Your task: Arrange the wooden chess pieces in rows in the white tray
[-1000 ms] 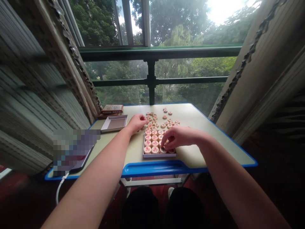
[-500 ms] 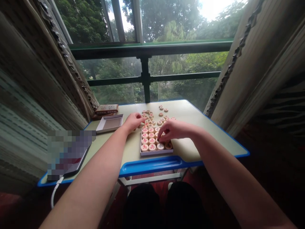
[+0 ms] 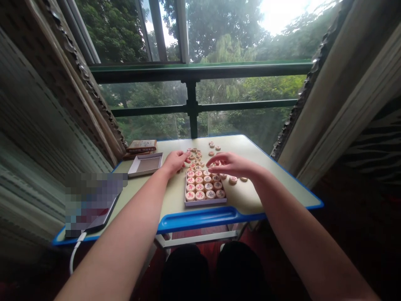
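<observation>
A shallow white box (image 3: 206, 202) holds rows of round wooden Chinese chess pieces (image 3: 199, 195), with red or dark characters facing up. Loose chess pieces (image 3: 198, 168) lie in a cluster just behind it. My left hand (image 3: 175, 163) rests at the left edge of that cluster, fingers loosely bent with the tips beside the pieces; I make out nothing held in them. Above the far right part of the box is my right hand (image 3: 230, 164), its fingers apart and curved over loose pieces it partly hides. A few more pieces (image 3: 233, 179) sit to the right of the box.
An upturned box lid (image 3: 145, 164) lies left of my left hand, with books (image 3: 142, 146) behind it. A blurred-out device (image 3: 94, 205) with a white cable (image 3: 74, 251) is at the table's left. A blue pen groove (image 3: 197, 219) runs along the front edge. Several pieces (image 3: 211, 145) lie farther back.
My right hand has lifted off the box's second row from the front and moved back toward the loose pieces, its fingers opening. A piece now shows where its fingertips were. The left hand has hardly moved.
</observation>
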Available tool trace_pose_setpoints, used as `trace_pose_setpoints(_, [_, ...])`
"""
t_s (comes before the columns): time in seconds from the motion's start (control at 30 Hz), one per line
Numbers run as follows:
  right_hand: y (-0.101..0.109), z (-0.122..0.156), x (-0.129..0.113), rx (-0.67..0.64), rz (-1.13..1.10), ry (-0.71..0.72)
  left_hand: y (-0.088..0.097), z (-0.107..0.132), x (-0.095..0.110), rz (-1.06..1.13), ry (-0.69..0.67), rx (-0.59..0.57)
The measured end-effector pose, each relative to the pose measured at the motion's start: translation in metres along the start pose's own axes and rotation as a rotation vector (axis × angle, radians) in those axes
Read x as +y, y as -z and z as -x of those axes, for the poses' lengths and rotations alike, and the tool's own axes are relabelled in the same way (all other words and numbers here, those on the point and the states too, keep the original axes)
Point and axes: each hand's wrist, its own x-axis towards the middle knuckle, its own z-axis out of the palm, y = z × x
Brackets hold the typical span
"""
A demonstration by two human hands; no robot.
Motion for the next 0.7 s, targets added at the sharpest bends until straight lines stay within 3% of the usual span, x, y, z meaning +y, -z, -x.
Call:
trace_pose_setpoints(0.17, [-0.002, 0.006, -0.001, -0.186, 0.106, 0.099, 0.0, 0.004, 0.0, -0.027, -0.003, 0.012])
trace_pose_setpoints(0.33, [-0.012, 0.006, 0.001, -0.23, 0.196, 0.054, -0.002, 0.004, 0.001, -0.049, -0.007, -0.012])
trace_pose_setpoints(0.43, [-0.014, 0.003, -0.001, -0.16, 0.161, 0.131, -0.002, 0.006, 0.003, -0.063, -0.022, -0.008])
trace_pose_setpoints(0.57, [-0.016, -0.007, 0.002, 0.043, 0.144, 0.197, -0.002, 0.006, 0.003, -0.079, -0.023, -0.016])
trace_pose_setpoints(0.7, [-0.02, -0.013, 0.01, 0.065, 0.191, 0.238, -0.001, 0.003, -0.001, -0.075, -0.025, -0.021])
